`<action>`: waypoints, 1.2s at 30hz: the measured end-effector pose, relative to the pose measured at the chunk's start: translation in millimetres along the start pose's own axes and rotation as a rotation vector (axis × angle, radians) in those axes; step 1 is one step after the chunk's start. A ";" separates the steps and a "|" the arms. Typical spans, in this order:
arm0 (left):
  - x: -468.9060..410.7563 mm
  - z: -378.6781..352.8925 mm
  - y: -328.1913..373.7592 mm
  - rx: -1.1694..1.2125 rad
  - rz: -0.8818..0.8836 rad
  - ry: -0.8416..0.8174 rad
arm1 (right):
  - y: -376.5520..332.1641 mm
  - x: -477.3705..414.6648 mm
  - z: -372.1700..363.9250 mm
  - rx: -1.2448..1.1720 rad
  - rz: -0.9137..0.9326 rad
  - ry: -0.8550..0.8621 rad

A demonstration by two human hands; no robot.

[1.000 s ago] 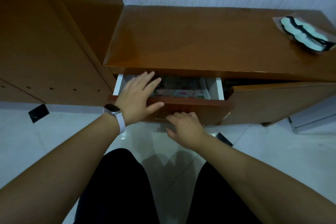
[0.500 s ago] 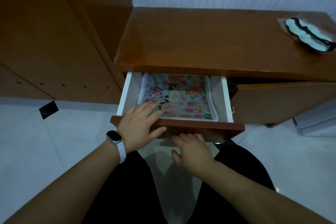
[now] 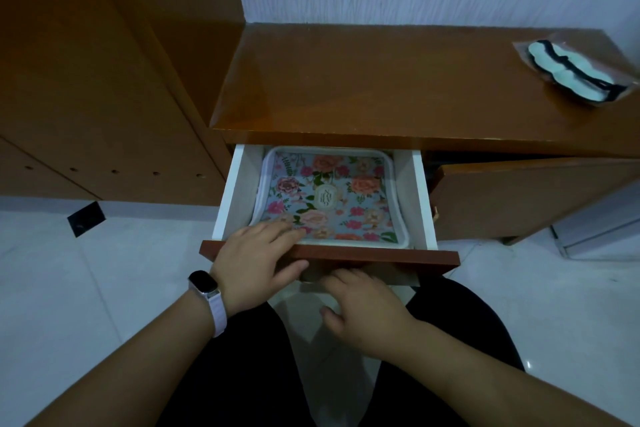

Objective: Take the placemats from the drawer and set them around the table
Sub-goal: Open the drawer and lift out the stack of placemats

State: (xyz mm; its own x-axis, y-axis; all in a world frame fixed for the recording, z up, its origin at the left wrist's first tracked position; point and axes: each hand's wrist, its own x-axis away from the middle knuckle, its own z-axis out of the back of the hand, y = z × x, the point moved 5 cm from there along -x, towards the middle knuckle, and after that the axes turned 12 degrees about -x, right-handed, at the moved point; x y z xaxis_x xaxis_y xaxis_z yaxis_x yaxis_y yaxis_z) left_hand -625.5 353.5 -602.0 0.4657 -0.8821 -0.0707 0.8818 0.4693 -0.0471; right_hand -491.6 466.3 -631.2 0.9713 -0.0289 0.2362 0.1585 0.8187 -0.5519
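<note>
A tall brown cupboard (image 3: 86,80) filled the left side, and a low brown sideboard (image 3: 381,87) ran from it to the right against a pale wall. Below lay a white tiled floor (image 3: 69,288), with the person's black-trousered legs (image 3: 242,374) at the bottom of the view.

Under the sideboard's top a drawer (image 3: 381,255) stood open, white inside with a reddish-brown front. In it lay the placemats (image 3: 332,198), flat and filling most of the bottom. The top one had pink and orange flowers on pale blue with a white border. How many lay beneath could not be told. To the right of the drawer a cupboard door (image 3: 519,198) hung ajar.

The left hand (image 3: 256,260) lay spread over the drawer front, its straight fingers resting on the near left corner of the top placemat and its thumb against the outside of the front. The right hand (image 3: 363,308) was below the front, its fingers hooked up under the lower edge, tips hidden.

On the far right of the sideboard top lay a clear packet (image 3: 575,74) holding something white with a black strap. A black square (image 3: 86,218) marked the floor by the cupboard. The left wrist wore a watch (image 3: 204,282) on a pale band.

A round cream label (image 3: 325,198) sat in the placemat's middle, its writing too small to read.
</note>
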 end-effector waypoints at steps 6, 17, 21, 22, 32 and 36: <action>-22.9 16.2 -13.5 0.144 0.079 0.027 | -16.4 5.7 72.4 -0.257 0.111 0.229; -73.5 -18.2 -37.8 0.180 0.412 -0.546 | 76.8 -53.4 93.5 -0.236 -0.392 0.037; -77.7 -27.9 -33.7 0.084 0.405 -0.721 | 80.9 -61.8 82.1 -0.263 -0.441 0.020; -79.3 -28.7 -32.1 0.103 0.401 -0.756 | 82.0 -62.7 79.6 -0.272 -0.449 0.018; -83.9 -69.1 -28.1 0.171 0.343 -0.946 | 83.1 -54.2 69.3 -0.291 -0.421 0.156; -85.2 -72.6 -24.0 0.207 0.333 -0.940 | 79.9 -50.9 68.8 -0.299 -0.406 0.212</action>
State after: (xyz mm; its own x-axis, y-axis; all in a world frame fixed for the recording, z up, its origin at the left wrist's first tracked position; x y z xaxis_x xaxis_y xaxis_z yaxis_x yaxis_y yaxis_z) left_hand -691.8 420.3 -667.2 0.4816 -0.4242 0.7669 0.6503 0.7596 0.0118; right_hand -540.6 572.6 -632.3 0.8312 -0.4488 0.3281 0.5415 0.5200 -0.6606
